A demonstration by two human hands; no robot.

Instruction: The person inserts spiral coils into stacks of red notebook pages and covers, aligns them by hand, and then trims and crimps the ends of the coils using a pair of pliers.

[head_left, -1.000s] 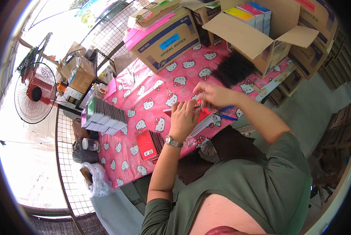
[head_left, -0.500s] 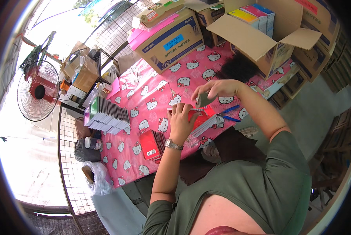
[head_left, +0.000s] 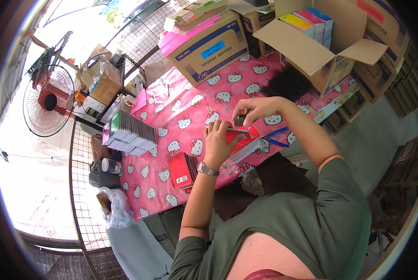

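A red spiral notebook (head_left: 233, 138) lies near the table's front edge, its coil along the far side. My left hand (head_left: 216, 143) grips its left part, fingers over the coiled edge and thumb bent across the cover. Above the coil, my right hand (head_left: 261, 109) curls its fingers around a small dark block-like object (head_left: 240, 121), whose kind I cannot make out. Beside the notebook on the right lie pliers with blue handles (head_left: 278, 139). White page edges (head_left: 247, 150) show in front of the notebook. A pile of red spiral notebooks (head_left: 180, 169) sits left of my left wrist.
A tall stack of spiral notebooks (head_left: 130, 134) stands at the table's left. Large cartons (head_left: 213, 49) and an open box (head_left: 311, 51) of colourful notebooks line the far side. A black bristly heap (head_left: 287, 83) lies before the open box. A fan (head_left: 49, 101) stands at far left.
My right hand has shifted slightly and tilted the dark object, so less of it shows. My left hand stays on the notebook. The whole view has moved a little.
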